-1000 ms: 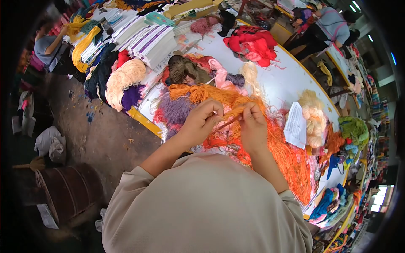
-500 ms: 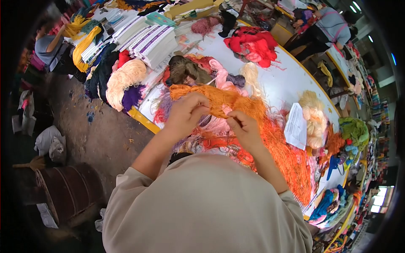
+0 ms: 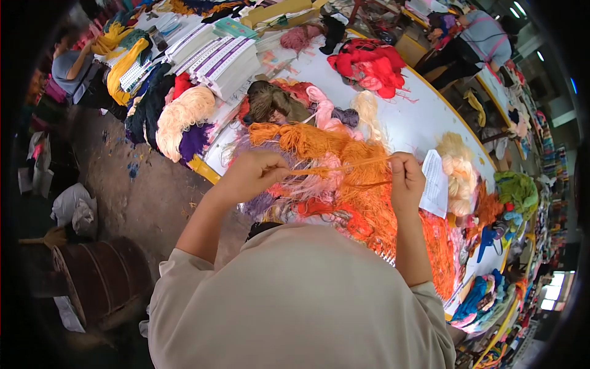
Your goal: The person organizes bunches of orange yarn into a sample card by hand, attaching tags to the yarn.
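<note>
Between my two hands a thin bundle of orange thread (image 3: 344,167) is stretched roughly level. My left hand (image 3: 261,172) pinches its left end, fingers closed. At the other end, the closed fingers of my right hand (image 3: 407,175) grip the strands, near a white paper sheet (image 3: 434,184). Beneath lies a large orange skein (image 3: 316,140) that spreads down the table to the right. Pink thread (image 3: 329,175) and red-orange thread (image 3: 356,224) show under and beside it. A dark brown skein (image 3: 270,103) sits just beyond.
Red skeins (image 3: 369,64) lie farther back on the white table (image 3: 424,117). Stacked cards with purple stripes (image 3: 227,64) and a cream skein (image 3: 184,120) are at left. A rusty drum (image 3: 104,280) stands on the floor. One person (image 3: 70,67) works at far left, another (image 3: 482,40) at upper right.
My hands have moved apart: the right one went right and slightly up, the left one a little left and down. The orange strands between them are now drawn out.
</note>
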### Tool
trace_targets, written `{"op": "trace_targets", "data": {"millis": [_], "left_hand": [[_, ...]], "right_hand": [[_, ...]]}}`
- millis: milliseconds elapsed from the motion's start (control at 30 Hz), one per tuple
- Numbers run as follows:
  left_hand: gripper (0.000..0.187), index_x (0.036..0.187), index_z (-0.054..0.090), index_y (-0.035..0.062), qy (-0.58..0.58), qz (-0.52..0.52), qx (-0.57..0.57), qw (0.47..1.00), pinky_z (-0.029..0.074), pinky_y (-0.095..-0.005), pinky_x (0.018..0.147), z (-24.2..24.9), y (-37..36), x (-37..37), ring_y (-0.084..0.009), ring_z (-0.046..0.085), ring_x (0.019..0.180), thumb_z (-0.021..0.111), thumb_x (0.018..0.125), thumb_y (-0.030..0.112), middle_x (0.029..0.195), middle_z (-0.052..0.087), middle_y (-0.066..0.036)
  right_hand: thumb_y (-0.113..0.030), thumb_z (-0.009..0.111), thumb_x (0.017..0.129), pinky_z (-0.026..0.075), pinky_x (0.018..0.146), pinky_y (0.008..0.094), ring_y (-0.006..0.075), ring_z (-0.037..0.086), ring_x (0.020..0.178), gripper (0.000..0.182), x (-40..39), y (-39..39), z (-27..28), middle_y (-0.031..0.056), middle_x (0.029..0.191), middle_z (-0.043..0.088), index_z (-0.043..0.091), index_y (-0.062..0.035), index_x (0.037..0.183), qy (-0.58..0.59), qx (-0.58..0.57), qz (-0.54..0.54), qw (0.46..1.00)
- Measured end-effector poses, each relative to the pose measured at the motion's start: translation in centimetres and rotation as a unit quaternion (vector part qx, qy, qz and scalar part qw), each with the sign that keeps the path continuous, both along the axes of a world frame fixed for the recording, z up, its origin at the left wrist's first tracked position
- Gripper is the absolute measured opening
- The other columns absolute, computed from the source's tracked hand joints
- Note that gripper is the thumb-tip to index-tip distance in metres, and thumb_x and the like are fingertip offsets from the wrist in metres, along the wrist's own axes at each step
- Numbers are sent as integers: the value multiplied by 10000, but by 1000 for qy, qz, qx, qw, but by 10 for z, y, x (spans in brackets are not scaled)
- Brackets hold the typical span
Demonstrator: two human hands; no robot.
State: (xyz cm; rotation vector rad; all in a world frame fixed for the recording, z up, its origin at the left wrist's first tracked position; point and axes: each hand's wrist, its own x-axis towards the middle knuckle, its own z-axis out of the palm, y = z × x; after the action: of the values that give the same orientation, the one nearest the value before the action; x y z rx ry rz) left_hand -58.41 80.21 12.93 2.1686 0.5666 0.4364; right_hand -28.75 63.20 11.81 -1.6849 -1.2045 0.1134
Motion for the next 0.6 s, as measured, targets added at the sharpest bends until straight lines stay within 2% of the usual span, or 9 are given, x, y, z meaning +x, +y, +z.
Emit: {"op": "trace_targets", "data": {"millis": [67,133,300,400,467,500,533,567,600], "left_hand": [[110,981,634,22,31,-9,-40,999,500,-307,679,-13,-3,2,-190,643,760,623,892,86,820,660,-97],[217,1134,581,30,-188,-8,-327,926,465,-249,581,-32,-9,5,-109,599,668,593,940,127,920,690,-95],[352,1288,483,61,-38,-115,-558,821,394,-181,524,-23,-39,30,-45,494,572,547,977,215,929,677,-86],[180,1084,562,81,-61,-123,-549,825,330,-199,485,-43,-49,47,-39,416,536,553,982,228,767,611,-27],[143,1000,577,89,-82,-111,-561,816,312,-203,482,-43,-53,49,-37,401,535,559,980,230,706,572,-2],[148,935,568,92,-119,-64,-562,816,307,-199,488,-33,-55,49,-37,406,542,561,980,232,675,532,16],[178,871,560,95,-158,-17,-559,814,302,-195,494,-28,-56,50,-37,410,548,563,980,235,644,492,34],[178,871,560,95,-160,-16,-558,814,302,-195,494,-30,-55,51,-37,410,548,563,980,235,644,492,34],[162,883,567,94,-191,-15,-559,807,306,-194,501,-34,-54,52,-38,416,555,564,978,225,644,493,34]], "right_hand": [[-187,583,972,428,582,263,103,547,659,152,-6,0,7,37,766,597,585,-37,947,85,34,24,995],[-205,528,1002,436,613,242,100,536,670,148,-16,0,27,12,789,589,525,-58,990,291,94,121,944],[-217,519,1002,435,621,234,100,519,662,142,-29,13,31,28,823,586,510,-76,999,405,46,177,896],[-179,509,1005,437,651,221,100,542,690,105,-21,23,22,22,841,597,533,-78,1018,458,56,187,867],[-80,556,951,473,796,278,158,590,851,112,-16,28,9,61,922,611,545,-49,1058,328,-28,75,941],[-80,556,951,473,796,278,158,590,851,112,-17,27,6,61,922,611,545,-49,1058,328,-28,75,941],[-48,585,904,463,854,303,193,587,926,178,-20,26,4,80,978,610,560,-42,1080,97,-21,52,994],[-17,613,857,452,913,328,228,584,1002,249,-23,24,3,100,1033,609,575,-34,1102,-139,-11,26,990],[-10,647,799,428,966,353,274,566,1084,326,-28,21,4,126,1114,592,592,-31,1119,-75,-10,70,995]]}}
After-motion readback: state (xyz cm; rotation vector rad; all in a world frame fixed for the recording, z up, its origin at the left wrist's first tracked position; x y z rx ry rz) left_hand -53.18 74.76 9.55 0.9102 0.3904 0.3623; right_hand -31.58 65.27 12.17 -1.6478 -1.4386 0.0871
